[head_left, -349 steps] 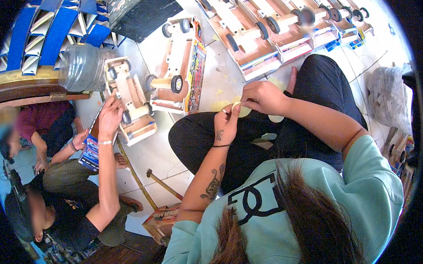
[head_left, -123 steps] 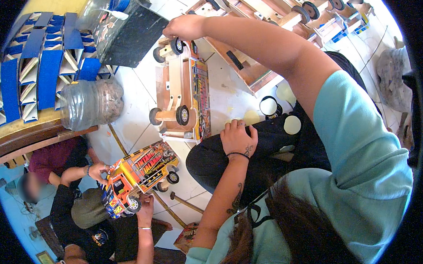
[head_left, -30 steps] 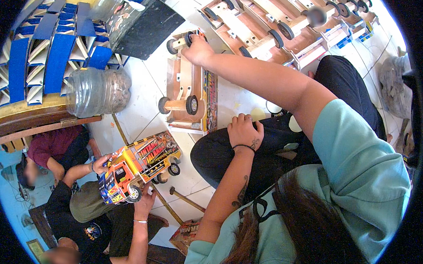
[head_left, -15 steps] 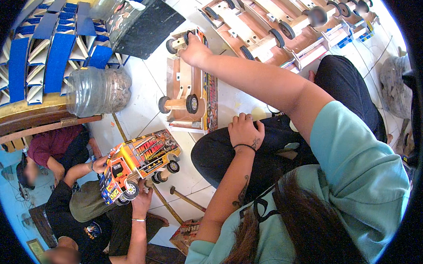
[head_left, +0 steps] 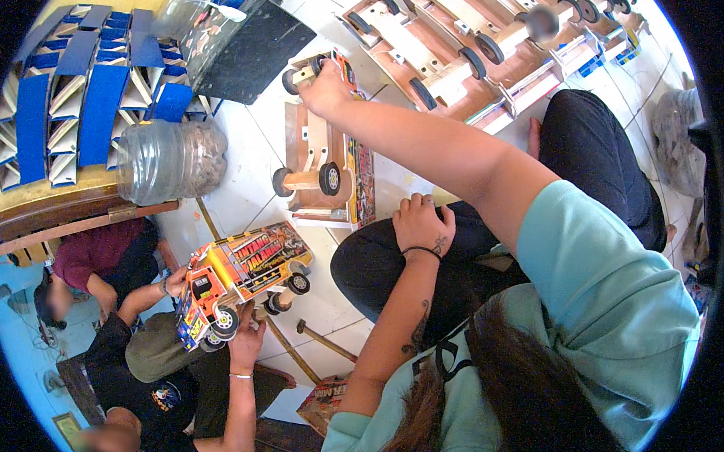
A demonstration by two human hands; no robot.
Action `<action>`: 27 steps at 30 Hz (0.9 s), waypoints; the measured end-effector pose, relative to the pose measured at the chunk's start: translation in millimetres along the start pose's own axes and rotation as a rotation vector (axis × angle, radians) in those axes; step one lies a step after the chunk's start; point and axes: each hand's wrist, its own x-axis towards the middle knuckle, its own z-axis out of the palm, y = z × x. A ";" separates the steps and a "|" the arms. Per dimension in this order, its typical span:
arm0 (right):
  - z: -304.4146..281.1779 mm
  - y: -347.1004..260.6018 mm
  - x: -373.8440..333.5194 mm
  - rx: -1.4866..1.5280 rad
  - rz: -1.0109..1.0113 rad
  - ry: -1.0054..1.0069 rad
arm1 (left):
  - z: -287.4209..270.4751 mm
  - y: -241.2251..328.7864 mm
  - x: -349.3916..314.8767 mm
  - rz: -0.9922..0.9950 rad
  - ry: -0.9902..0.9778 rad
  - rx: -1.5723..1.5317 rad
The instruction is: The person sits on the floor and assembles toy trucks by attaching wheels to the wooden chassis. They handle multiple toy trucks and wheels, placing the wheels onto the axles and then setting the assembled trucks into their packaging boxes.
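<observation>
An upturned wooden toy truck (head_left: pixel 316 132) lies on the tiled floor at the far middle, its wheels and axle blocks facing up and a printed side toward the right. My right hand (head_left: pixel 323 90) reaches across to its far end, with the fingers closed around the axle block by the wheels. Part of those fingers is hidden behind the hand. My left hand (head_left: pixel 422 226) lies on my bent knee, holding nothing, its fingers stretched out and slightly apart. At the left, a co-worker's two hands hold a finished orange toy truck (head_left: pixel 244 278) with printed sides.
Several upturned wooden toy trucks (head_left: pixel 444 56) stand in a row at the far right. A black box (head_left: pixel 248 51), a clear plastic jar (head_left: pixel 172 161) and stacked blue-and-white pieces (head_left: pixel 94 84) are at the far left. A hammer (head_left: pixel 326 340) lies near the co-worker. Another person (head_left: pixel 112 255) sits farther left.
My right hand has shifted slightly at the upturned truck's wheel end. My left hand stays on the knee, and the view has moved a little.
</observation>
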 end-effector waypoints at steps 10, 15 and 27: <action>13.7 -7.9 3.9 0.006 0.072 0.079 | -7.1 0.2 -0.1 -0.016 -0.064 -0.006; 19.7 -10.6 3.9 0.022 0.108 0.133 | 5.7 -4.3 -0.2 -0.043 -0.136 0.032; 41.5 -3.0 0.8 -0.001 0.063 0.174 | 18.3 -11.1 -3.8 -0.026 -0.225 0.012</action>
